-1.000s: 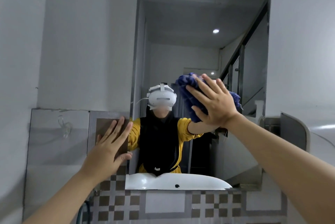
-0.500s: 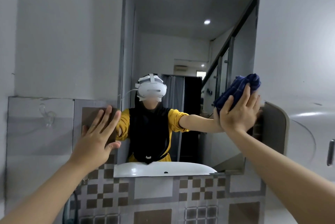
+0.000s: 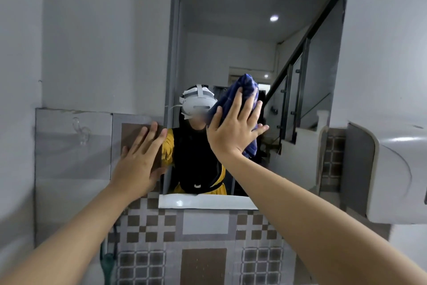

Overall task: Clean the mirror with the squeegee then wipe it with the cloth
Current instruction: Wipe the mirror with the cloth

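Cloth (image 3: 240,97): dark blue, bunched, ribbed.

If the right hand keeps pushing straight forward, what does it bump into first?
The blue cloth, already under the right hand. Right behind it is the mirror, apparently pressed against it.

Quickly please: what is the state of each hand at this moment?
Left hand: open, flat on the wall tile, holding nothing.
Right hand: open, pressing the blue cloth on the mirror.
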Action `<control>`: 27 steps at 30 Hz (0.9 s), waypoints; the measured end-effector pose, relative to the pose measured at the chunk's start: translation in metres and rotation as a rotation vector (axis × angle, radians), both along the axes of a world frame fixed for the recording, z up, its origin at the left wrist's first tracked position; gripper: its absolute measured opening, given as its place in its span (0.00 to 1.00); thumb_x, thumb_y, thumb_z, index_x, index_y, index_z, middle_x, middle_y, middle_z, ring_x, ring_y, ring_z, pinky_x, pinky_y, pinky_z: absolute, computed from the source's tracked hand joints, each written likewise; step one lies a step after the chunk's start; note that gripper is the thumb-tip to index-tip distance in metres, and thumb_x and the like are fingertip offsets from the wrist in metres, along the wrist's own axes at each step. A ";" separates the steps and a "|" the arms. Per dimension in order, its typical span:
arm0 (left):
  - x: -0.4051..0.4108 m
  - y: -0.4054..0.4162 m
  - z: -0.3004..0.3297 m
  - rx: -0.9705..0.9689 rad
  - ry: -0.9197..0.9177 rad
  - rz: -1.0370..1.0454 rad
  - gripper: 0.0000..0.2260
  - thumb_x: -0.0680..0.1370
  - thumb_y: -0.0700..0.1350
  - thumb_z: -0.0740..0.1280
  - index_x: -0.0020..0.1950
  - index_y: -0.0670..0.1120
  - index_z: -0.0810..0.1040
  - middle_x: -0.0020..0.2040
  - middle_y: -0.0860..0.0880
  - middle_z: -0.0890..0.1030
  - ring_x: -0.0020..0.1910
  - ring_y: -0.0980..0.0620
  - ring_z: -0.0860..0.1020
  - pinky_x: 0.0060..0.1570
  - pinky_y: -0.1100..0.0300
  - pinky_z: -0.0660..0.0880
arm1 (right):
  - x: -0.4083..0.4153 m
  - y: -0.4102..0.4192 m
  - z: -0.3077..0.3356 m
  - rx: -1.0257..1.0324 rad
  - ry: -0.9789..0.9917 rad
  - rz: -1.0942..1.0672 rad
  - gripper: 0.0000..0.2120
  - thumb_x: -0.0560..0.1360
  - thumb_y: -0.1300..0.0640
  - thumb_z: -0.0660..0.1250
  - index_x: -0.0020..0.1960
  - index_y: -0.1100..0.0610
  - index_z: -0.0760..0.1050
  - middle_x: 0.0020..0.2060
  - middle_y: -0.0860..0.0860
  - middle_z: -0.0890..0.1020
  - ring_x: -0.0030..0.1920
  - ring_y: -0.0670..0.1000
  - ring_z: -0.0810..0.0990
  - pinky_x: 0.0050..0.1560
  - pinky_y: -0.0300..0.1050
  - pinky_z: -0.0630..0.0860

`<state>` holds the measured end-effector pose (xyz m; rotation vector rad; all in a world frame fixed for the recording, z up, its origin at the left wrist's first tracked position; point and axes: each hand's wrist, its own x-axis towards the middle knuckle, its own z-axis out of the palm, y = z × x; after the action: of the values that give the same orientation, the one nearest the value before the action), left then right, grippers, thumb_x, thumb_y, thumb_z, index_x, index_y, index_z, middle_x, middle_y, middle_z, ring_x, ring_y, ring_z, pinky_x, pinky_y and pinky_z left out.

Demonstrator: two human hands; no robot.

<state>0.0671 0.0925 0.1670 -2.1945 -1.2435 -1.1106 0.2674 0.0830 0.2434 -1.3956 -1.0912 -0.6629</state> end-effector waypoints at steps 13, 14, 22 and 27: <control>-0.021 -0.006 -0.051 -0.037 0.139 0.123 0.39 0.70 0.72 0.48 0.76 0.55 0.41 0.77 0.46 0.43 0.75 0.43 0.46 0.68 0.43 0.59 | -0.061 0.012 -0.001 0.007 -0.698 0.099 0.25 0.78 0.46 0.56 0.74 0.50 0.63 0.75 0.52 0.63 0.75 0.60 0.59 0.65 0.75 0.56; -0.019 -0.007 -0.051 -0.038 0.123 0.118 0.40 0.70 0.72 0.48 0.76 0.55 0.41 0.78 0.47 0.43 0.75 0.44 0.46 0.68 0.44 0.58 | -0.055 0.012 -0.002 0.007 -0.770 0.113 0.25 0.78 0.46 0.57 0.74 0.50 0.63 0.75 0.52 0.64 0.75 0.59 0.60 0.65 0.74 0.57; -0.016 -0.006 -0.053 -0.040 0.081 0.105 0.35 0.72 0.68 0.50 0.75 0.59 0.44 0.77 0.48 0.43 0.75 0.45 0.45 0.66 0.40 0.61 | 0.042 0.004 -0.012 0.002 -1.253 0.084 0.24 0.77 0.44 0.59 0.72 0.48 0.68 0.74 0.51 0.67 0.73 0.59 0.64 0.65 0.70 0.62; -0.014 -0.003 -0.054 -0.022 0.080 0.096 0.35 0.71 0.69 0.50 0.75 0.59 0.45 0.78 0.50 0.40 0.76 0.45 0.43 0.66 0.40 0.58 | 0.124 -0.007 -0.010 0.057 -1.210 -0.041 0.25 0.74 0.44 0.62 0.70 0.49 0.71 0.72 0.53 0.68 0.71 0.61 0.67 0.62 0.69 0.62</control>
<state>0.0527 0.0893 0.1129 -2.1484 -1.3170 -0.9671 0.3911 0.0757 0.2334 -0.8924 -1.9247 -1.6486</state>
